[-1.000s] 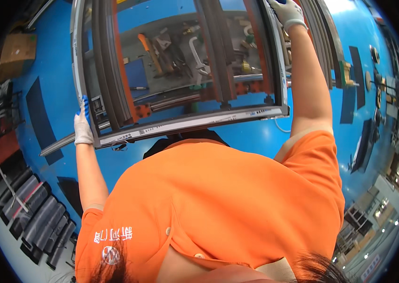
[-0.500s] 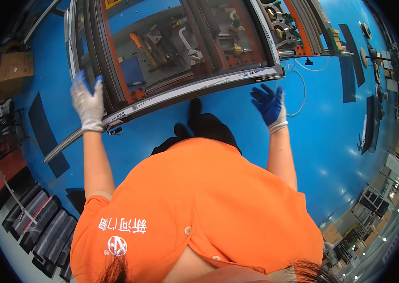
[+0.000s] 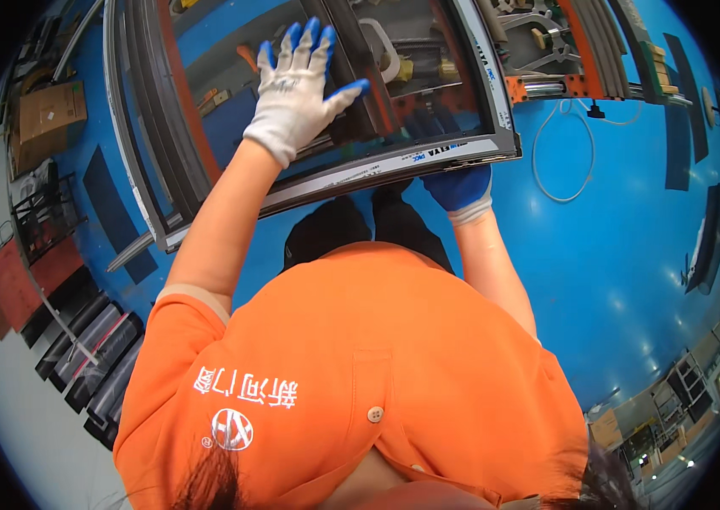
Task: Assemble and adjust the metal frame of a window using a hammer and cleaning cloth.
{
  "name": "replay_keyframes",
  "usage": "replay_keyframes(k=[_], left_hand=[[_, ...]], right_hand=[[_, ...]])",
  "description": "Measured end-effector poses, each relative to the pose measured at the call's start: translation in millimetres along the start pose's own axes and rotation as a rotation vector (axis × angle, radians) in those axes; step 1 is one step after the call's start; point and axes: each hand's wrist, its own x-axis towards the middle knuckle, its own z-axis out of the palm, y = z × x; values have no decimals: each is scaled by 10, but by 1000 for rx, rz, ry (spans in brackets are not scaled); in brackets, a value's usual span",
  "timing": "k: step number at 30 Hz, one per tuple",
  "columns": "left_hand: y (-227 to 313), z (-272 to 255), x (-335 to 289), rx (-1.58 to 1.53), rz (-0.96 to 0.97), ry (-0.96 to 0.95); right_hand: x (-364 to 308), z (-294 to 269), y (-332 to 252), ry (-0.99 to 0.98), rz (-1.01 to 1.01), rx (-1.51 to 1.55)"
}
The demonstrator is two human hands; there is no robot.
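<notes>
A dark-edged glazed window frame (image 3: 343,174) lies flat in front of me, with white protective strips along its rim. My left hand (image 3: 290,95), in a white glove with blue fingertips, is spread over the glass, fingers apart and pointing away from me; it holds nothing. At the near right edge, my right hand (image 3: 462,194), gloved in blue and white, reaches beneath the rim. Its fingers are hidden under there, so their grip does not show. Through the glass a yellow-ended tool (image 3: 424,70) and an orange handle (image 3: 247,56) are visible.
Beyond the frame's right side are an orange-and-grey rack (image 3: 585,59) and metal clamps (image 3: 538,38). A pale looped hose (image 3: 594,153) lies on the blue floor. To the left stand a cardboard box (image 3: 52,115) and several dark wrapped rolls (image 3: 113,361).
My left hand has gone from the frame's left side to over the glass. My right hand has moved inward, its fingers passing under the near edge. The window frame sits slightly differently in view.
</notes>
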Motion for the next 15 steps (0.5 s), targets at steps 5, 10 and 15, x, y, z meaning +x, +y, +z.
replay_keyframes(k=[5, 10, 15], left_hand=[[316, -53, 312, -160, 17, 39], [419, -70, 309, -79, 185, -15], [577, -182, 146, -65, 468, -117]], right_hand=[[210, -35, 92, -3, -6, -105], [257, 36, 109, -209, 56, -15], [237, 167, 172, -84, -58, -659]])
